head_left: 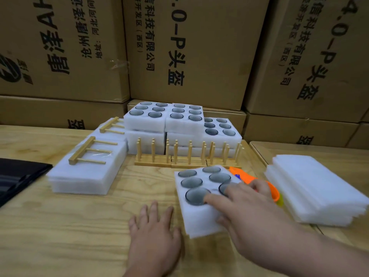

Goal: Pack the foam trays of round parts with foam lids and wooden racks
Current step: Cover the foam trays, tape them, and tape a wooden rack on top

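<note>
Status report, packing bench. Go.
Left hand open, flat on table. Right hand open, fingers spread on foam tray. Orange tool beside tray.

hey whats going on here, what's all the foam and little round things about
A person is packing foam trays of round grey parts. Their right hand rests with spread fingers on an uncovered six-part tray at the table's front; the left hand lies flat on the wood beside it. Foam lids are stacked to the right, wooden racks stand behind, and two lidded packs with racks on top sit on the left.

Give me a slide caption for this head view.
Right hand rests on a foam tray of round parts, left hand beside it.
</note>
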